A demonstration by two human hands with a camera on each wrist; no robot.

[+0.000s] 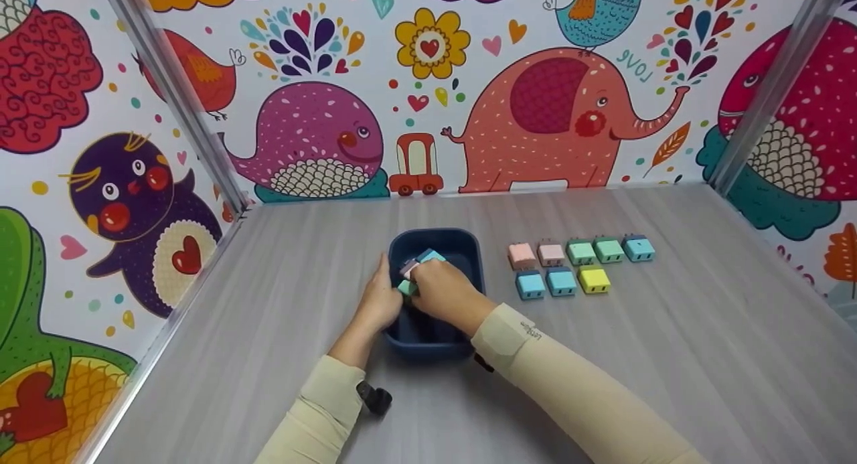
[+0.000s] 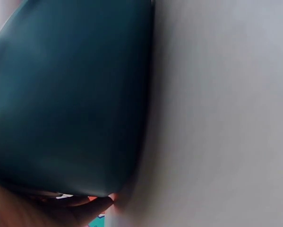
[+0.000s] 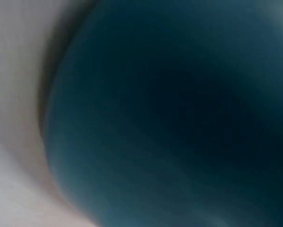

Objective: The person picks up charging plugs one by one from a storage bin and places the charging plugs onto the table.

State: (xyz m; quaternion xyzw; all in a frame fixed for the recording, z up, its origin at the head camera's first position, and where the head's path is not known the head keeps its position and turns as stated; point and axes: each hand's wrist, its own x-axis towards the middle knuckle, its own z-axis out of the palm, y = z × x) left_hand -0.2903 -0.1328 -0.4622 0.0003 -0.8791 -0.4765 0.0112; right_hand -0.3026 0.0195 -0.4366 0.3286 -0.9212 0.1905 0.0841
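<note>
A dark blue plastic bin (image 1: 428, 349) stands on the table. My left hand (image 1: 383, 298) lies against its left wall, one finger stretched along the side; the left wrist view shows its fingers (image 2: 80, 212) touching the bin (image 2: 70, 94) from outside. My right hand (image 1: 447, 293) reaches down into the bin, its fingertips hidden. Close about those fingers are a green USB charger (image 1: 406, 288), a pinkish one (image 1: 409, 269) and a blue one (image 1: 430, 256). Whether the right hand holds any of these cannot be told. Only the blurred bin (image 3: 155, 132) fills the right wrist view.
Right of the bin, USB chargers lie in two rows. The back row has pink (image 1: 521, 255), green (image 1: 581, 252) and blue (image 1: 639, 248) ones; the front has blue (image 1: 561, 282) and yellow (image 1: 594, 280). Decorated panels (image 1: 428, 102) with metal posts (image 1: 174, 89) border the table (image 1: 288, 270).
</note>
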